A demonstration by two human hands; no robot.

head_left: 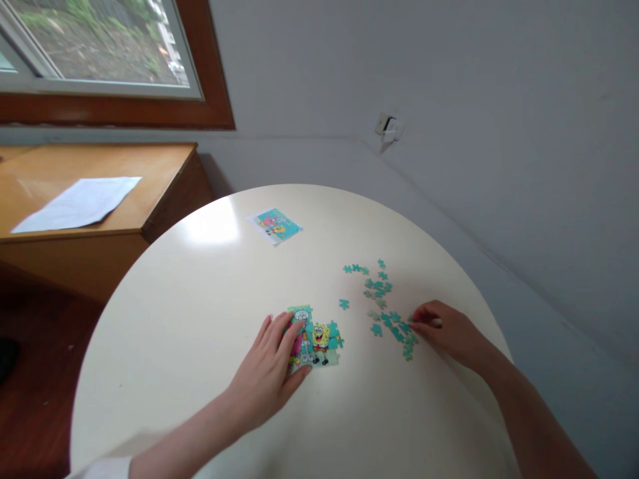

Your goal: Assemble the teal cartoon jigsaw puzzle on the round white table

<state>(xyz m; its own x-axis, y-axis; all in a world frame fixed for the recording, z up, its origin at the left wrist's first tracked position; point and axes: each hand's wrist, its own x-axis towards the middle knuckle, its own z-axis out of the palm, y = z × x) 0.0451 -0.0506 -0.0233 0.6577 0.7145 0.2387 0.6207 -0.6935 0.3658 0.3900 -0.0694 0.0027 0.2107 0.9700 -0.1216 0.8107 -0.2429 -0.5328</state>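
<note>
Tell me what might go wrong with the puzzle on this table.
The left hand lies over the left part of the joined puzzle; a sideways push might pull it apart.
The loose pieces lie crowded together, so the right hand, at the edge of the group, might knock some aside.
Many look a similar green, so they could be easily mixed up.

A Touch of White at the Left Sleeve [102,468]

I can see just the sleeve's end, plain and pale, edging the left forearm [200,422]. The left hand [270,360] is bare, its fingers [291,338] slender. The right hand [446,329] is bare too, the right forearm [522,402] uncovered as far as it shows.
</note>
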